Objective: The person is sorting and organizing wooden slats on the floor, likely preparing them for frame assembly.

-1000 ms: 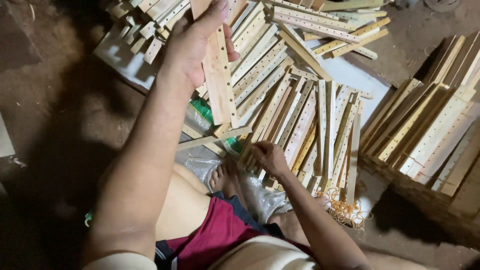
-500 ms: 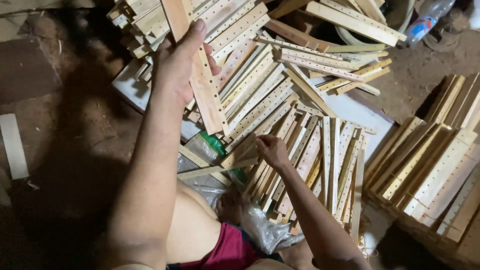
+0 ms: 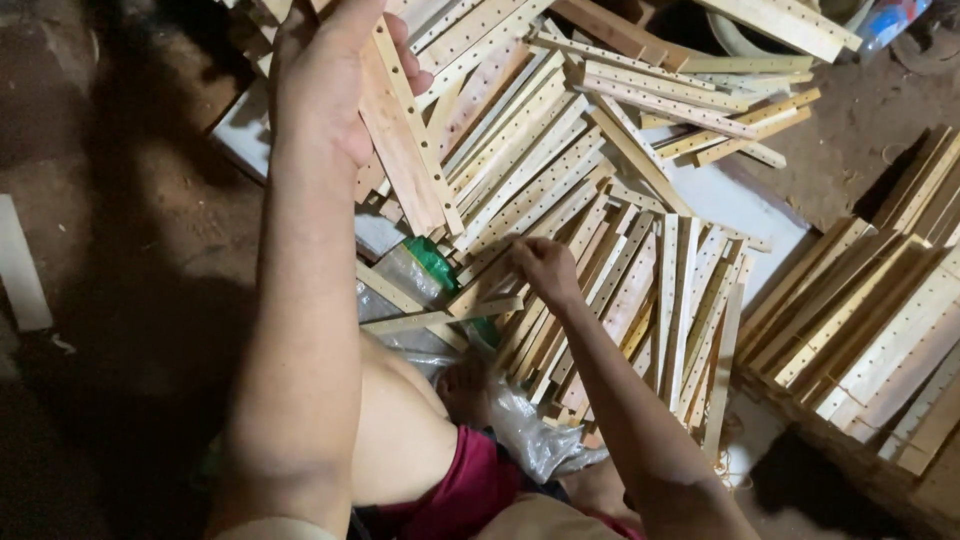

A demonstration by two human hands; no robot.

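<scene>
A dark dirt floor [image 3: 120, 300] fills the left side of the view, bare brown earth in shadow, with a pale flat strip of wood [image 3: 20, 265] lying alone at the far left edge. Next to the right rises the left forearm, and at its top the left hand [image 3: 325, 95] is clenched around a bundle of wooden slats [image 3: 405, 150]; the thumb lies across their near face, and the slats slant down and to the right from the grip, held up above the heap. Below them, a clear plastic bag [image 3: 405, 285] with a green patch lies crumpled on the floor beside the person's bare knee and red shorts [image 3: 465, 490]. In the middle, the right hand [image 3: 545, 270] rests down on the loose pile of perforated slats [image 3: 620, 270], its fingers curled onto one slat in the heap; whether it truly grips that slat or only presses on it I cannot tell. The pile spreads wide, slats crossing at many angles, some over a white sheet [image 3: 735, 205] that shows between them. Further right, well apart from both hands, stands a neat stack of slats [image 3: 880, 330], laid side by side and slanting toward the upper right. At the top right corner a plastic bottle [image 3: 890, 18] is partly in view.
</scene>
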